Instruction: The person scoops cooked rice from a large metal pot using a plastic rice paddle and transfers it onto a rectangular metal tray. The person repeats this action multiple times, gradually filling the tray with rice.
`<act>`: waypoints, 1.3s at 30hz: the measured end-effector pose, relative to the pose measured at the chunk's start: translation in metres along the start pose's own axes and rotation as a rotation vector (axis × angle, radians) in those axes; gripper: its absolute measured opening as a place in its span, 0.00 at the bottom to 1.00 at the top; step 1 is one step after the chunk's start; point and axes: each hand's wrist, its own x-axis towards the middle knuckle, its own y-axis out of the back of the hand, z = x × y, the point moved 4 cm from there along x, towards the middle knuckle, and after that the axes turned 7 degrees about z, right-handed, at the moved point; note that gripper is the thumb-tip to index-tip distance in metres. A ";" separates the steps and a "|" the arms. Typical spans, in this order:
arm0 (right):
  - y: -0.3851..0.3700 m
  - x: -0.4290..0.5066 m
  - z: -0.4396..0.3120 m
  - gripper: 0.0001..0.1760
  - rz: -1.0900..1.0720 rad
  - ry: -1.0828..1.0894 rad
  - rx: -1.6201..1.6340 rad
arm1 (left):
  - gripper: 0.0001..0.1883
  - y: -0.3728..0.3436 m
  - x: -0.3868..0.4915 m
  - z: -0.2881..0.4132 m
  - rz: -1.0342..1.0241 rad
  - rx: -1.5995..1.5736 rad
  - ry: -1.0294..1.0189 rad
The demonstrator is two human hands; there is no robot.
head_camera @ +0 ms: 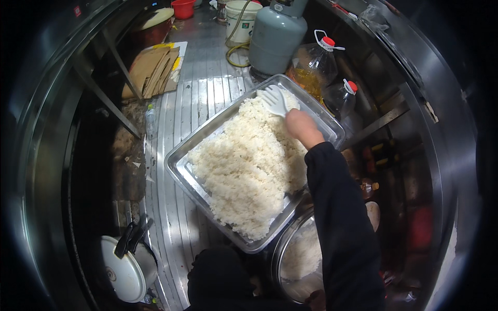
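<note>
My right hand (303,126) grips a white plastic slotted rice paddle (275,100) by its handle. The paddle's pronged head rests against the cooked white rice (241,163) near the far corner of a rectangular stainless steel tray (186,186). Loose rice spreads over most of the tray, with bare metal showing at the left and near corners. Below the tray, partly behind my dark sleeve (342,217), stands a round metal pot (277,259) holding more rice (301,252). I cannot make out my left hand in this view.
A grey gas cylinder (277,41) with a yellow hose (233,56) stands beyond the tray. Large plastic oil bottles (313,70) flank it on the right. Flattened cardboard (149,74) lies at left on the ribbed metal floor (171,217). A lidded white bucket (122,268) sits lower left.
</note>
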 end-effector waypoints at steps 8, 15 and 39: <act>0.023 -0.025 0.031 0.22 0.013 -0.042 0.238 | 0.13 -0.030 0.022 0.031 0.292 0.108 0.115; 0.082 -0.234 0.165 0.24 -0.686 -0.250 0.827 | 0.12 0.018 -0.030 0.022 0.022 -0.005 -0.032; -0.167 -0.396 0.274 0.24 -0.929 -0.079 -0.142 | 0.14 0.052 -0.059 -0.005 -0.077 -0.164 -0.120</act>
